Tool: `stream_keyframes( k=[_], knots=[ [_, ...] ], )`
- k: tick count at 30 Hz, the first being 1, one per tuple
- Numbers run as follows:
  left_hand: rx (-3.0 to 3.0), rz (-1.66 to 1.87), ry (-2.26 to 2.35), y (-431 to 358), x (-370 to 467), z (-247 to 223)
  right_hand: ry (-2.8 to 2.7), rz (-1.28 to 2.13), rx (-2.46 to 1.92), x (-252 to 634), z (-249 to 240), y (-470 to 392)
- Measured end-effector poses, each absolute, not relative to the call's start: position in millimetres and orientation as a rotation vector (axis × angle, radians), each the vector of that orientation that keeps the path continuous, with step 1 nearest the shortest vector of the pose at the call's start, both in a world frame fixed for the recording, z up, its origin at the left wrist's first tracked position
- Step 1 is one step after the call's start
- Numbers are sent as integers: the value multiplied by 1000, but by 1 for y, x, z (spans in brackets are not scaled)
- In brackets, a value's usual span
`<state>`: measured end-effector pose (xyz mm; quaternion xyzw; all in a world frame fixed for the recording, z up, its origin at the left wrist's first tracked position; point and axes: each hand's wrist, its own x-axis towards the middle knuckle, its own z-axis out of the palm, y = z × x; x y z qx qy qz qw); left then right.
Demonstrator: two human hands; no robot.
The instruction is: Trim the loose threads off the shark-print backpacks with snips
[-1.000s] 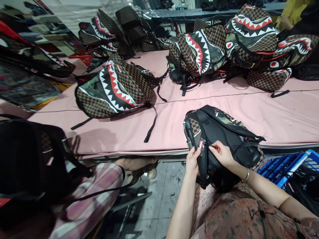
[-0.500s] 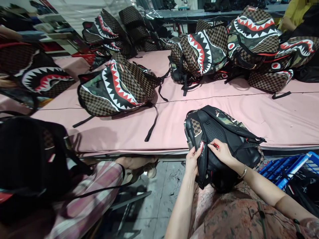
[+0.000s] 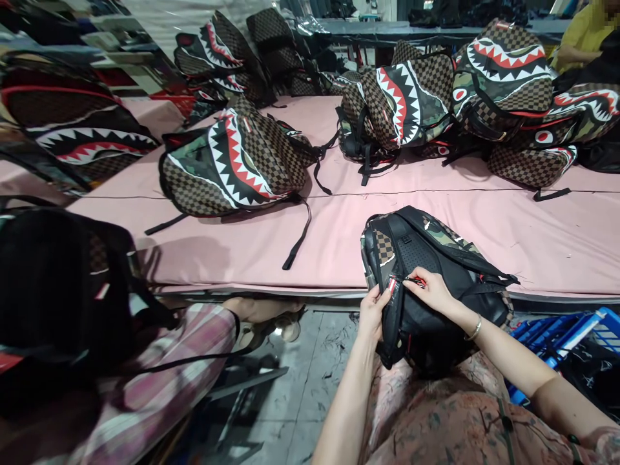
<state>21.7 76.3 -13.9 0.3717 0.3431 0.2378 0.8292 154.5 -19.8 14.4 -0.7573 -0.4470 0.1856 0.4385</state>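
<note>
A black backpack (image 3: pixel 436 329) with checked and camouflage panels leans between my lap and the table's front edge, its padded back facing up. My left hand (image 3: pixel 372 313) is closed on one shoulder strap (image 3: pixel 396 323), thumb beside a small red-and-white label (image 3: pixel 391 285). My right hand (image 3: pixel 431 290) pinches what look like small thread snips (image 3: pixel 415 281), dark with a red part and mostly covered by the fingers. Their tip points left, close to the strap's edge near the label. Whether it touches the strap I cannot tell.
Across the pink-covered table (image 3: pixel 232 258) lie several shark-mouth backpacks, one backpack (image 3: pixel 242 161) nearest on the left. At left, a person in plaid trousers (image 3: pixel 179 361) has a black backpack (image 3: pixel 62 284) on their lap. A blue crate (image 3: pixel 557 342) stands at my right.
The view has shifted slightly, and the backpack at the far left has swung up and turned. My hands keep nearly the same place at the strap.
</note>
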Motion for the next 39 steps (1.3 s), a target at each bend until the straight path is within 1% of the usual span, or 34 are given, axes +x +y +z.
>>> stream_keyframes(
  k=[4, 9, 11, 16, 20, 22, 25, 27, 29, 31, 33, 36, 39],
  knots=[
    [788, 503, 731, 78, 20, -12, -1082, 456, -1773, 157, 5, -11],
    [787, 499, 730, 80, 17, -12, -738, 681, -1544, 167, -9, 5],
    [788, 488, 728, 80, 16, -12, -801, 708, -1563, 171, -8, 12],
    [857, 480, 694, 82, 11, -12, -1104, 709, -1795, 172, 8, 27],
    [945, 479, 655, 85, 7, -13, -1155, 681, -1918, 160, 15, 26],
    [973, 496, 638, 88, 6, -13, -1156, 728, -1892, 153, 16, 20],
    [987, 517, 632, 92, 4, -13, -1235, 935, -1691, 150, 16, 8],
    [975, 496, 641, 95, 3, -12, -1273, 982, -1602, 156, 18, 2],
    [952, 471, 629, 98, 1, -11, -1291, 864, -1686, 169, 20, -1],
    [930, 469, 600, 100, -1, -11, -1337, 651, -1843, 185, 19, -1],
    [924, 487, 570, 102, -2, -10, -1477, 440, -1901, 200, 17, 4],
    [938, 491, 526, 104, -4, -9, -1758, 218, -1765, 216, 10, 15],
    [940, 465, 504, 107, -6, -7, -1892, 157, -1615, 223, 8, 27]
  ],
)
